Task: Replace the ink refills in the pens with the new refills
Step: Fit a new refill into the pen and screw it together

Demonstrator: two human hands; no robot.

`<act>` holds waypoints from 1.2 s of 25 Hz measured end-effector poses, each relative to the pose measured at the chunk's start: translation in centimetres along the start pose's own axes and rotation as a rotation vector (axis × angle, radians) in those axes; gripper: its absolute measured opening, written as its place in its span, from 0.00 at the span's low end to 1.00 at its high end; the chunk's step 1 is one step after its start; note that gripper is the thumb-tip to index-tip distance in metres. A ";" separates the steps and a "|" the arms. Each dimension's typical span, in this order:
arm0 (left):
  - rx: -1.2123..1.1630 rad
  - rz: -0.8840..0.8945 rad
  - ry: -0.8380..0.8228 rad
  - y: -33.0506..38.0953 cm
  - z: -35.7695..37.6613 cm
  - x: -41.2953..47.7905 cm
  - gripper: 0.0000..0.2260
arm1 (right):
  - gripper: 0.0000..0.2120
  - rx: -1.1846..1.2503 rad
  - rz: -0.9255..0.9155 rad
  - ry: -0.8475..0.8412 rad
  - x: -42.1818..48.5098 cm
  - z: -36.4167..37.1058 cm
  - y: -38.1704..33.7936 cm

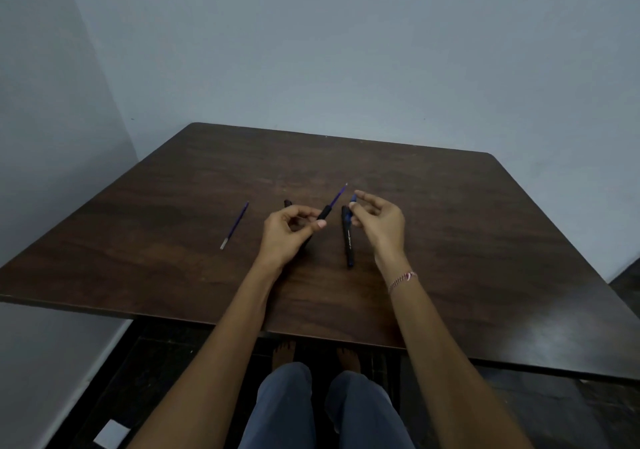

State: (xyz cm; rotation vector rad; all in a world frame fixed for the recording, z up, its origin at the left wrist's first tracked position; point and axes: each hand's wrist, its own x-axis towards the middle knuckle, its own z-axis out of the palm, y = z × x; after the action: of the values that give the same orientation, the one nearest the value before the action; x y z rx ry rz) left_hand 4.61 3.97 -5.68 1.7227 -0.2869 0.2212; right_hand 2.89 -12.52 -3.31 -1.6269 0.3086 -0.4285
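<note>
As left hand (290, 232) grips one barrel (325, 212), right hand (379, 223) pinches one blue tip (353, 199) — one pen (347, 237), one refill (235, 225) lie loose.

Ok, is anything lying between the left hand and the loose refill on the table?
Nothing visible: only table surface lies between the left hand and the loose refill, though that hand already grips a pen barrel.

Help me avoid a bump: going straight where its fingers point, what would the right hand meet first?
Its pinched blue tip would likely meet the purple refill sticking out of the barrel in the left hand; depth unclear.
</note>
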 end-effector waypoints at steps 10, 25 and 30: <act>0.099 -0.020 -0.128 0.3 -0.2 -0.2 0.10 | 0.12 0.421 -0.221 0.096 -0.6 -2.1 0.0; 0.156 0.007 -0.143 0.7 -0.2 -0.5 0.10 | 0.13 0.368 -0.306 -0.019 -0.9 -1.9 0.4; 0.162 0.041 -0.135 0.7 -0.2 -0.5 0.10 | 0.12 0.359 -0.309 -0.020 -0.8 -1.9 0.5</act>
State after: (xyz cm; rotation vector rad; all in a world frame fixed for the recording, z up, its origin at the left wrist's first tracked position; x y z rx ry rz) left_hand 3.93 4.07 -5.16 1.8966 -0.4132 0.1617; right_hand 1.38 -13.94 -3.70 -1.3260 -0.0385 -0.6612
